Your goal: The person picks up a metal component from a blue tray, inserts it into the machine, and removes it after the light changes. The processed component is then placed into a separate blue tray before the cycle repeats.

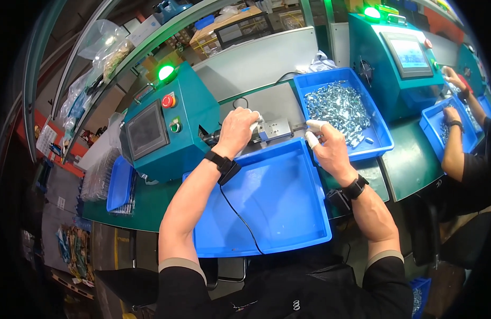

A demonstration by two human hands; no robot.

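Observation:
My left hand [236,129] is curled at the left end of a silver metal fixture block [276,128], white covers on its fingertips. What its fingers press on is hidden behind the hand. To the block's right, my right hand [331,150] has thumb and forefinger drawn close, also in white fingertip covers. A slim metal piece [298,127] lies between the block and those fingertips; whether they grip it I cannot make out. Just beyond the right hand, a blue bin [385,139] holds many small shiny metal parts [338,109]. A wide blue tray [261,196] sits below both hands.
A green machine [189,101] with a dark screen, red button and lit green lamp stands left. Another green machine [370,80] stands at the right, where a co-worker's hands reach over a blue bin [434,125]. A black cable [237,215] from my left wristband crosses the tray.

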